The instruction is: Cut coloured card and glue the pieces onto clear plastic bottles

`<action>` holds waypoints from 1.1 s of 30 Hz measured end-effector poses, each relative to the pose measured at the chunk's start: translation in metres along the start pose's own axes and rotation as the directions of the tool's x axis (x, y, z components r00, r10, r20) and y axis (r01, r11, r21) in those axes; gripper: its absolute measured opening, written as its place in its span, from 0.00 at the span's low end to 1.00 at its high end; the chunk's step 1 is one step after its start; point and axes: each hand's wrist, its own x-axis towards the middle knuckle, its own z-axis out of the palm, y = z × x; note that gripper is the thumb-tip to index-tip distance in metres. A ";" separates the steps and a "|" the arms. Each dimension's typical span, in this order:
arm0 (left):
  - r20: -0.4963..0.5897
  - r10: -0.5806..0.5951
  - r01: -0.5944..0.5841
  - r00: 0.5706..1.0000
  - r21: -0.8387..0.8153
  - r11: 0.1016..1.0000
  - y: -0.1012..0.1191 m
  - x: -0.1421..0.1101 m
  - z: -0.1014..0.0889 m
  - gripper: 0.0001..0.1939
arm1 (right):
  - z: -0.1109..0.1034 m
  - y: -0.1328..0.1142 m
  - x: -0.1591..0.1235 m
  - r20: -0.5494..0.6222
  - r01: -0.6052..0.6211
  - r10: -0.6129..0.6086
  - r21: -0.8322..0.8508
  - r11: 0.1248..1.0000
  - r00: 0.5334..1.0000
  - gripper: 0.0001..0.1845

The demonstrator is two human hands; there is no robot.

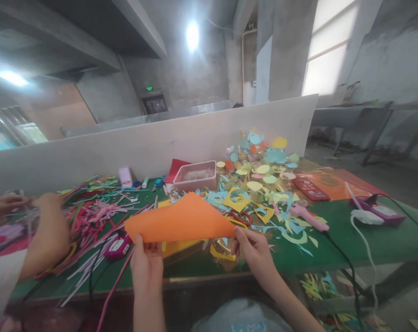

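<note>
A sheet of orange paper [184, 219], folded or curled over, is held up above the front of the green table between my two hands. My left hand [147, 263] grips its lower left part, thumb in front. At its right corner my right hand [253, 246] pinches the paper between thumb and fingers. Beneath and behind it lie yellow paper [181, 246] and scissors with red and yellow handles [241, 220], partly hidden. Cut scraps of yellow paper [237, 199] and blue paper are scattered just beyond.
A pink glue gun [309, 217] with a cord lies at right, near a red phone-like object [310, 189]. A pink bin [195, 175] stands behind. Pink and white strips [98, 219] cover the left side, where another person's arm [50, 230] reaches in. A white partition [143, 150] edges the back.
</note>
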 end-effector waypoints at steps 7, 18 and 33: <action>0.004 0.038 -0.038 0.999 0.035 0.999 0.002 -0.004 0.003 0.11 | 0.001 0.002 0.001 -0.050 -0.040 0.041 0.024 0.999 0.998 0.33; -0.033 0.040 -0.039 0.999 0.055 0.998 0.014 0.005 -0.003 0.15 | -0.010 -0.002 0.009 -0.172 -0.092 0.108 0.103 0.990 0.979 0.33; 0.252 -0.265 0.052 0.931 0.627 0.778 -0.008 -0.015 -0.001 0.16 | -0.014 -0.008 0.012 -0.187 -0.134 0.148 0.089 0.987 0.971 0.34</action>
